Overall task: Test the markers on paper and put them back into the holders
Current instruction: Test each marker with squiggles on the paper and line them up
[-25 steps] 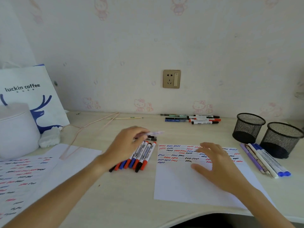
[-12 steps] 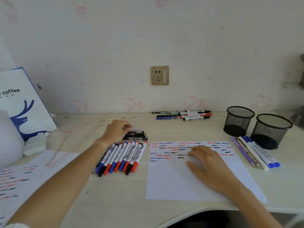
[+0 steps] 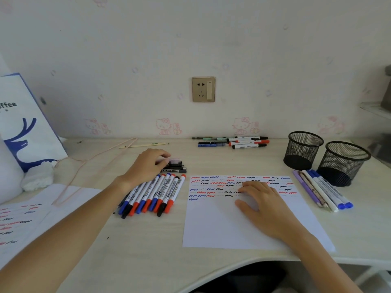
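Note:
A white paper sheet (image 3: pixel 222 225) with red, blue and black squiggles lies in front of me. My right hand (image 3: pixel 264 206) rests flat on it. Left of the sheet is a row of several capped markers (image 3: pixel 156 193) with blue, red and black caps. Behind that row sits a small stack of dark pens (image 3: pixel 176 168). My left hand (image 3: pixel 148 163) is at this stack, fingers curled round the end of a pale purple pen (image 3: pixel 175 160) lying on top. Two black mesh holders (image 3: pixel 304 149) (image 3: pixel 344 163) stand at the right, nothing showing inside them.
Several pens and markers (image 3: pixel 323 191) lie beside the holders, and more markers (image 3: pixel 243 142) lie by the wall. At the left are a second scribbled sheet (image 3: pixel 19 216), a white-and-blue paper bag (image 3: pixel 25 123), a white wad (image 3: pixel 38 176) and a pink cord (image 3: pixel 84 163).
My left hand carried the pale purple pen away from me and set it down on the stack of dark pens. My right hand stayed on the sheet.

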